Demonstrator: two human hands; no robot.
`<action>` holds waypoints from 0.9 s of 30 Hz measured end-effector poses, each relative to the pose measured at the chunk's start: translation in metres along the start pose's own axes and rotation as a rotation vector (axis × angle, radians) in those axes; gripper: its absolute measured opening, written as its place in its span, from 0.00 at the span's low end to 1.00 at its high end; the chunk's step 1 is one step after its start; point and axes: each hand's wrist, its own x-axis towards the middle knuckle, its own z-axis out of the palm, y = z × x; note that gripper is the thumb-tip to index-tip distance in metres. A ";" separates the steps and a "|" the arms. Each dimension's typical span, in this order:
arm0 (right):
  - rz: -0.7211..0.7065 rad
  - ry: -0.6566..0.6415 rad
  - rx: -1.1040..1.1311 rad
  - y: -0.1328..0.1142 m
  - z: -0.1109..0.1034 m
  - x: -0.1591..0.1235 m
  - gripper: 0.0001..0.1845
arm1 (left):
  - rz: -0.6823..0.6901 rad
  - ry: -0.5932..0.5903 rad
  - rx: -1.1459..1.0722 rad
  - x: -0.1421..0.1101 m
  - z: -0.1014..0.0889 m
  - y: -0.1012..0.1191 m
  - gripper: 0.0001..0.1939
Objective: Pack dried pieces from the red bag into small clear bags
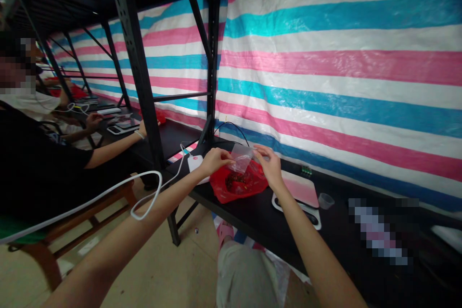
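Between my two hands a small clear plastic bag (242, 156) is held up over a red plastic bag (225, 191). My left hand (216, 160) pinches its left side, and my right hand (267, 161) has fingers closed at its right edge. The red bag lies spread open on the black table, with a small heap of dark brown bits (236, 182) inside. Whether the clear bag contains anything is hard to make out. To the right of the red bag sits a white scale (315, 214) with a pinkish plate (299, 187), partly behind my right forearm.
A small clear cup (326, 200) and green batteries (306, 170) stand beside the scale on the black table (339, 236). A white power strip (195, 162) with a white cable (159, 187) lies left. Black shelf posts (139, 67) rise there; co-workers (39, 154) sit beyond.
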 end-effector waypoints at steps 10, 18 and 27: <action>-0.034 -0.189 -0.268 -0.002 -0.017 -0.017 0.08 | 0.078 0.094 -0.016 -0.008 -0.001 0.027 0.12; -0.073 -0.181 -0.320 -0.010 -0.029 -0.028 0.11 | 0.052 0.032 -0.092 -0.011 0.005 0.028 0.10; -0.129 -0.056 -0.295 0.012 -0.109 -0.034 0.08 | 0.120 0.086 -0.035 0.011 0.059 0.089 0.09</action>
